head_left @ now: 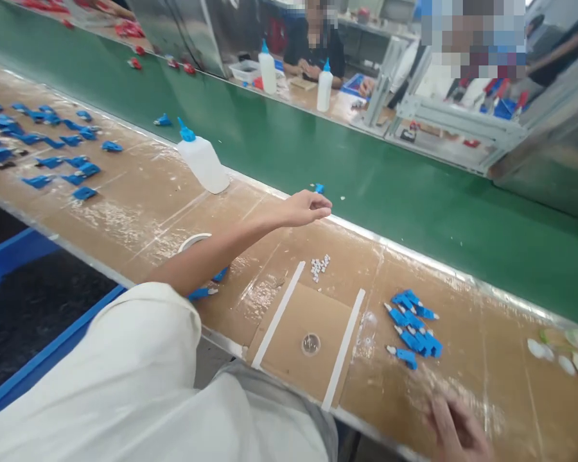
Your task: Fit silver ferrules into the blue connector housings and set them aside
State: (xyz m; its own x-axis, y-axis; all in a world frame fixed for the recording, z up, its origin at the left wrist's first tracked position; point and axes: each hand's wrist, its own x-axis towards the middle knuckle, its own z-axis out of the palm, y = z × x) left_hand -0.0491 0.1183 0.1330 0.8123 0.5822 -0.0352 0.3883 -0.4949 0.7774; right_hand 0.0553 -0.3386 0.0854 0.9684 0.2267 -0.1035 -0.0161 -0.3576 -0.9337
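My left hand (307, 209) reaches out over the table's far edge, its fingers loosely bent and nothing seen between them. Just beyond it a small blue piece (319, 188) is on the green conveyor belt (395, 199). My right hand (455, 423) is low at the right, smeared by motion, so its grip cannot be made out. The nearest things to it are several blue plastic pieces with white tips (417, 340). Between my hands lies a cardboard sheet (293, 333) with two white tape strips and a small round clear dish (311, 344). Small white parts (319, 266) lie above it.
A white bottle with a blue nozzle (205, 163) stands at the table's far edge. Many blue pieces (43, 138) are spread at the left. Under my left forearm a white ring-shaped rim (195, 240) shows. Across the belt sit co-workers and two more bottles (324, 90).
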